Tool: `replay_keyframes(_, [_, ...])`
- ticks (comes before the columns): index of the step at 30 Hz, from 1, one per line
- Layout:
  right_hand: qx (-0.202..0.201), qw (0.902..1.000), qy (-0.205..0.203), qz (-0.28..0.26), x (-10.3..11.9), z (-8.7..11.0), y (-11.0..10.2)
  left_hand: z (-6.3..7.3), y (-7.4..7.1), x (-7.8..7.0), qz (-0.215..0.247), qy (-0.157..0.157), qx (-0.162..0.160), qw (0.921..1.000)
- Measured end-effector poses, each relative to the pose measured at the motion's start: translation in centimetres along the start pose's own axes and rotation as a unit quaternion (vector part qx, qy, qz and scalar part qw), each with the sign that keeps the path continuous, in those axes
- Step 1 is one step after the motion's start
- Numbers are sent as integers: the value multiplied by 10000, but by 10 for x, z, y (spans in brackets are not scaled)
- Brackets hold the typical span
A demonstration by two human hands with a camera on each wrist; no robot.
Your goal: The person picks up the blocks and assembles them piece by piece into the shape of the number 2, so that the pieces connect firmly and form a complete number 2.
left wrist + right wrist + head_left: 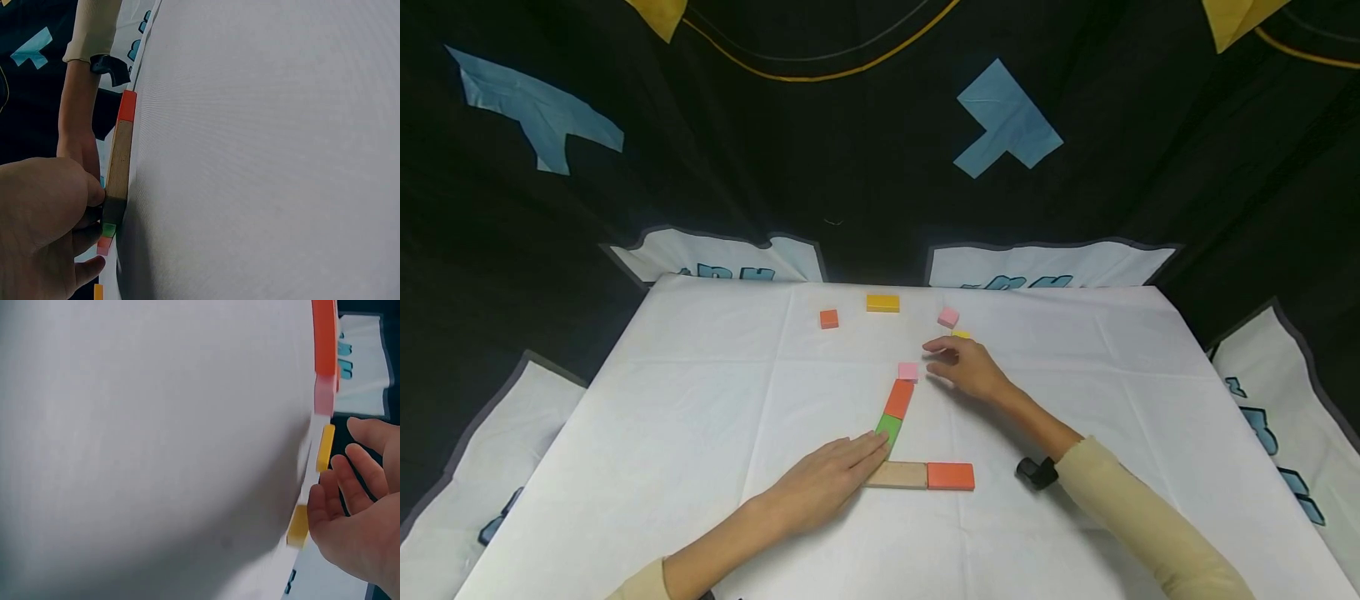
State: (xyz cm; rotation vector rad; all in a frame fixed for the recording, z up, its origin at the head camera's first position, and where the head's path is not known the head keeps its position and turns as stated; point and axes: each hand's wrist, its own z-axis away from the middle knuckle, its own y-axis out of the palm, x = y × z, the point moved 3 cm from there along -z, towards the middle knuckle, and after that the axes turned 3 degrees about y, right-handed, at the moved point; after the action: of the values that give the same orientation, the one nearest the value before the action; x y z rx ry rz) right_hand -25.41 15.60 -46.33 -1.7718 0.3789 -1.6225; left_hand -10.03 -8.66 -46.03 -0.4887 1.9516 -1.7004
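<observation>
My left hand (822, 485) lies with straight fingers over the lower end of a green block (887, 427) and the left end of a plain wooden block (901, 475). Above the green block, a red-orange block (899, 399) and a small pink block (907, 372) continue a slanting line. A second red-orange block (951, 476) meets the wooden one's right end. My right hand (967, 368) hovers right of the pink block, its fingers loosely bent and nothing between them. In the right wrist view, a yellow block (297, 526) appears beside its fingers.
Toward the far edge of the white table (700, 400) lie a long yellow block (883, 303), a small orange block (829, 319) and another pink block (948, 317). A yellow block (961, 334) is partly hidden behind the right hand. Black cloth hangs beyond.
</observation>
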Motion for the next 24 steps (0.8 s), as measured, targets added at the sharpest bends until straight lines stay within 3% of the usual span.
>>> replay_keyframes(5, [-342,9993,142,-75,-7,2,-16,1,1,0,-4,-19,54,10000])
replay_keyframes(12, [-681,9952,695,-52,-22,1,-32,1,0,0,-15,1,0,10000])
replay_keyframes(24, [-596,9938,927,116,-40,-10,-38,1,1,1,22,-27,35,10000])
